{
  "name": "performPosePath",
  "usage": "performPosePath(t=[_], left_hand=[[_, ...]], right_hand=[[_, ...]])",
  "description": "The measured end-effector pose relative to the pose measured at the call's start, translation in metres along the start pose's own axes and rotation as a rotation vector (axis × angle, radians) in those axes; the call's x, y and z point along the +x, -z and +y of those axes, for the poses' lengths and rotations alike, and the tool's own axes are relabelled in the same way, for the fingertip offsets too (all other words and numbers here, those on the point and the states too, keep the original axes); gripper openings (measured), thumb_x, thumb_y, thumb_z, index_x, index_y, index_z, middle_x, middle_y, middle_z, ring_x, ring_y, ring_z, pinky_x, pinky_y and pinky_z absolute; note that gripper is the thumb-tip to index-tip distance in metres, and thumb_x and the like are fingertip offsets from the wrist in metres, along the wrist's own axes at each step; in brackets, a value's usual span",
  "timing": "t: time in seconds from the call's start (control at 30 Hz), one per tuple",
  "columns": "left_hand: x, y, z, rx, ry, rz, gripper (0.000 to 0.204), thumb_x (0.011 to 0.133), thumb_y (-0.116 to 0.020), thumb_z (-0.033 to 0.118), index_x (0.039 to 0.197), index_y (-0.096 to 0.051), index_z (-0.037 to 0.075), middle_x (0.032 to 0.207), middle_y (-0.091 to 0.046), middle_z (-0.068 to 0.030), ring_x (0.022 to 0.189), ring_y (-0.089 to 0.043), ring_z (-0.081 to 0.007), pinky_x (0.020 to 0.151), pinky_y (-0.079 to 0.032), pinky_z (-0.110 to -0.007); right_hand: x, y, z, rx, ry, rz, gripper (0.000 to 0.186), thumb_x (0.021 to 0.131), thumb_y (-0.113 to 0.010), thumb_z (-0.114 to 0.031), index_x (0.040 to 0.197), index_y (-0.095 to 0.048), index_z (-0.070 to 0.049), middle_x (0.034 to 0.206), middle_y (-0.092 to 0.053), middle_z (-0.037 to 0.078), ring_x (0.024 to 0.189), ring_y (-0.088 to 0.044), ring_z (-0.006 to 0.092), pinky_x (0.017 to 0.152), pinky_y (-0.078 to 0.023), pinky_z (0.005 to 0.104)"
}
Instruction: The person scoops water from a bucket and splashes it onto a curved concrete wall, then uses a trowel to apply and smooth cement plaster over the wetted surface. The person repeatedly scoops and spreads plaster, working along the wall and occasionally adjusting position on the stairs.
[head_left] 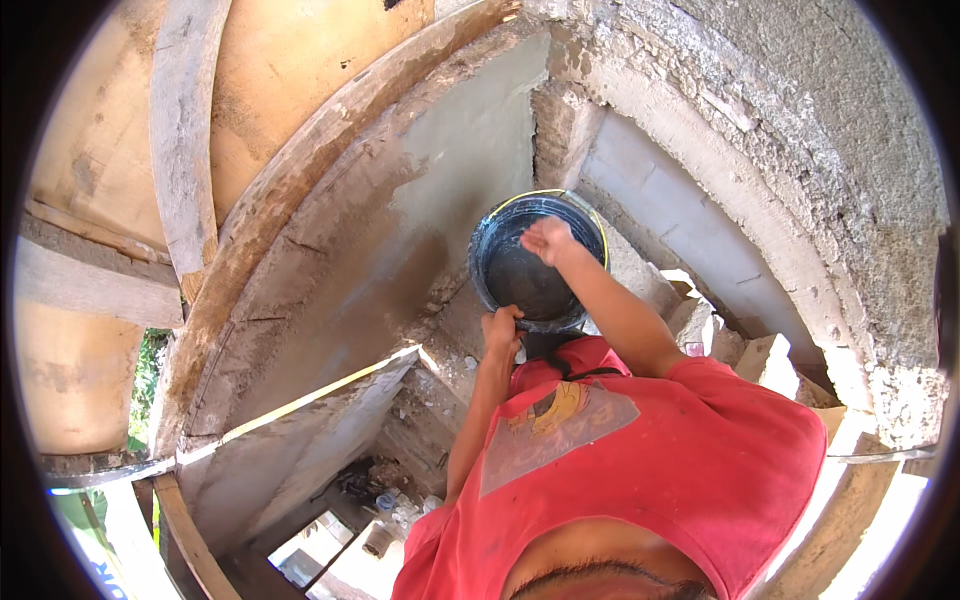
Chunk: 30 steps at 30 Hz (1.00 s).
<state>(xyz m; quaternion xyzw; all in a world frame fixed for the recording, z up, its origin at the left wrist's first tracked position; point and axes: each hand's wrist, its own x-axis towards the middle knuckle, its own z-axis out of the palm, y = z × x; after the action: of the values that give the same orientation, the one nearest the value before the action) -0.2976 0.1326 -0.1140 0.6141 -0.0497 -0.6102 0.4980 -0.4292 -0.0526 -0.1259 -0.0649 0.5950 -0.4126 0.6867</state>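
While your left hand (503, 326) grips the black bucket (484, 262) by its near edge, before your red shirt (650, 450), probably for steadiness, your right hand (547, 240) is above it, half unfolded, seemingly empty.

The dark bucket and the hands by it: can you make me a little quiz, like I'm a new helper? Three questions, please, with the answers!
1. Where is the right hand?
A) Against a wall
B) Over the opening of the bucket
C) On a wooden beam
2. True or false: the person's shirt is green.
3. Which hand grips the bucket's rim?

Key:
1: B.
2: False, it is red.
3: The left hand.
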Motion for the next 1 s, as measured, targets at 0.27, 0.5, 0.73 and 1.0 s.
performPosePath(t=[0.27, 0.5, 0.73, 1.0], left_hand=[[0.011, -0.020, 0.014, 0.065, 0.072, -0.049, 0.029, 0.072, -0.062, -0.006, 0.099, -0.058, -0.014, 0.090, -0.062, -0.0180, 0.074, -0.065, -0.0292, 0.061, -0.055, -0.047], [0.007, -0.035, 0.020, -0.035, 0.018, 0.022, 0.021, 0.068, -0.064, -0.002, 0.085, -0.058, -0.012, 0.071, -0.059, -0.0119, 0.046, -0.055, -0.0244, 0.036, -0.042, -0.035], [0.013, -0.025, 0.026, 0.026, 0.053, -0.055, 0.038, 0.070, -0.065, -0.003, 0.106, -0.059, -0.011, 0.097, -0.061, -0.0183, 0.084, -0.064, -0.0325, 0.068, -0.053, -0.051], [0.015, -0.022, 0.021, 0.023, 0.067, 0.011, 0.028, 0.071, -0.063, -0.006, 0.098, -0.060, -0.011, 0.096, -0.060, -0.0184, 0.081, -0.065, -0.0316, 0.069, -0.055, -0.052]], right_hand=[[0.048, 0.038, 0.070, 0.141, -0.322, 0.217, 0.037, 0.104, -0.038, -0.027, 0.107, -0.058, 0.005, 0.098, -0.067, 0.024, 0.084, -0.070, 0.0365, 0.070, -0.060, 0.0539], [-0.003, -0.038, -0.224, 0.585, 0.485, -0.404, 0.048, 0.110, -0.024, -0.022, 0.136, -0.040, 0.015, 0.135, -0.054, 0.031, 0.119, -0.060, 0.0394, 0.103, -0.055, 0.0474], [-0.017, -0.028, -0.182, 0.212, 0.558, -0.170, 0.049, 0.106, -0.025, -0.016, 0.142, -0.041, 0.014, 0.138, -0.055, 0.027, 0.121, -0.060, 0.0354, 0.105, -0.053, 0.0410], [0.045, 0.015, 0.073, -0.070, -0.304, 0.245, 0.036, 0.103, -0.040, -0.026, 0.118, -0.058, 0.001, 0.108, -0.065, 0.021, 0.089, -0.070, 0.0342, 0.074, -0.060, 0.0472]])
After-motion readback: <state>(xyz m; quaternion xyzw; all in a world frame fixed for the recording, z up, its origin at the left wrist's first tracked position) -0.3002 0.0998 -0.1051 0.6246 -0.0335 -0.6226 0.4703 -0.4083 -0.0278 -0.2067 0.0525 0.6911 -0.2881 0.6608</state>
